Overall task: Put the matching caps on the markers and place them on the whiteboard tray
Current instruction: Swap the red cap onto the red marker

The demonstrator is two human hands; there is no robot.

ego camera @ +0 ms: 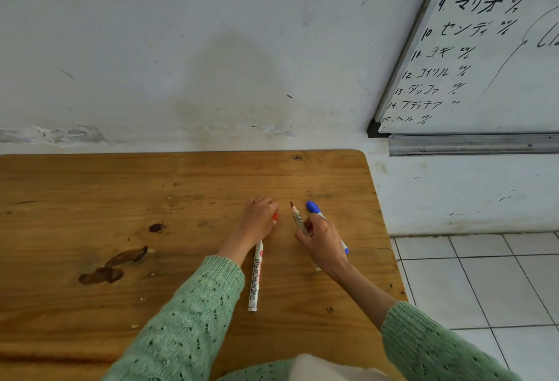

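Nearest, green knitted sleeves (193,314) run off the bottom edge. On the wooden bench (90,199) a white boardmarker (254,278) lies with its far end hidden under the left hand (260,217), which curls over a red cap (275,216), only a sliver showing. The right hand (323,241) pinches an uncapped red-tipped marker (298,219), tip pointing away; a blue-capped marker (316,211) lies partly hidden behind it. Beyond, a scuffed wall, tiled floor, and a whiteboard (484,48) above its empty metal tray (472,144), both cropped at right.

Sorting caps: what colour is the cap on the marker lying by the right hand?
Blue cap, clearest in the head view.
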